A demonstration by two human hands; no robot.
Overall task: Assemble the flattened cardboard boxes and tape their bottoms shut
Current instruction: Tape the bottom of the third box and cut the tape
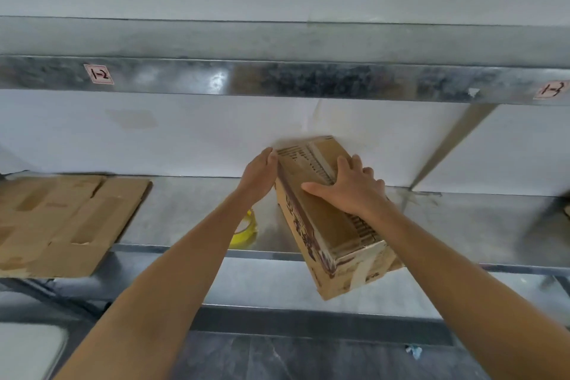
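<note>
Right fingers (357, 163) spread wide, flat on top of the box (324, 225), holding nothing. Left fingers (271, 154) straight, pressed against the box's far left edge, no grip either. Right hand (345, 191) bears down, left hand (259, 174) steadies.

Box sits skewed, right of the shelf (185, 213) middle, near end overhanging the front edge. It's squared up, with a pale tape strip (367, 262) along the top seam and down the near end, so this one looks about done.

Left to do: flattened cardboard (61, 222) at the shelf's left end, not yet assembled. Yellow tape roll (245, 230) is near the front edge, partly behind the left forearm.

Writing: upper shelf edge (308, 77) has tags "1-2" (98, 74) and "1-3" (552, 90). Dark red box print is unreadable.
</note>
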